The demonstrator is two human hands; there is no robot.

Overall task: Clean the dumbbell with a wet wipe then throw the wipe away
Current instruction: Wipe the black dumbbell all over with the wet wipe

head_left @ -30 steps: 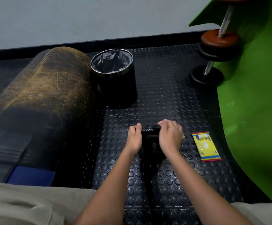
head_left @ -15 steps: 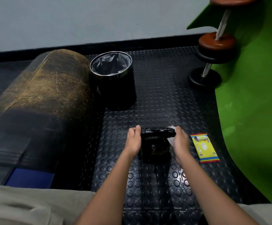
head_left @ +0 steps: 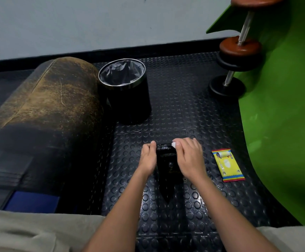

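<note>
Dumbbell (head_left: 166, 157) first: it is black and sits on the bumpy floor mat (head_left: 184, 110) right in front of me, between my two hands. My left hand (head_left: 148, 157) holds its left end with curled fingers to keep it from moving. My right hand (head_left: 189, 157) is curled over the right end and pinches the wipe (head_left: 174, 144) against it. Only a small white corner of the wipe shows past my fingers.

I think I am in the middle of rubbing. The dumbbell is dark and so is the mat, so I could miss a dirty spot. If my left hand lets go, it might roll when I push. The wet wipe could make it slippery, too.

The bin (head_left: 124, 88) stands well apart, farther back on the mat. A light wipe thrown from here might land on the floor, so I should reach closer. The yellow pack (head_left: 227, 164) lies near my right hand, not touching it.
</note>
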